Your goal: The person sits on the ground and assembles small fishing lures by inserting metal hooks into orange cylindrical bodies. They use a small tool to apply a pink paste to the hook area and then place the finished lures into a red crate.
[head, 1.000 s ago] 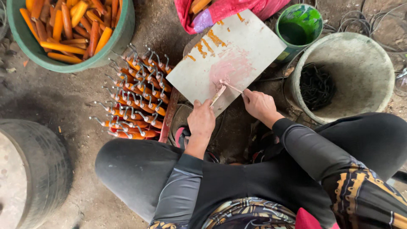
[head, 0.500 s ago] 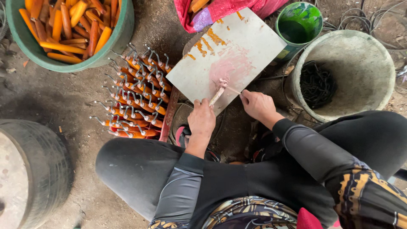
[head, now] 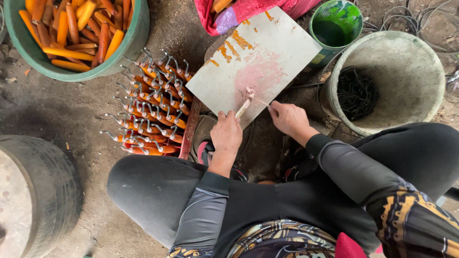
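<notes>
While the left hand [head: 226,137] grips a pale stick [head: 244,106] whose tip rests in the pink smear on the white board [head: 287,52], the right hand [head: 288,118] pinches something thin at the board's near edge; what it is I cannot tell. Judging by this, short strokes kept inside the smear and a steady board would serve best. Left of the board lies a stack of orange pieces with wire hooks [head: 150,107]. Around stand a green tub of orange sticks [head: 138,33], a green paint can [head: 334,24] and a grey bucket [head: 411,62], all on dirt ground.
</notes>
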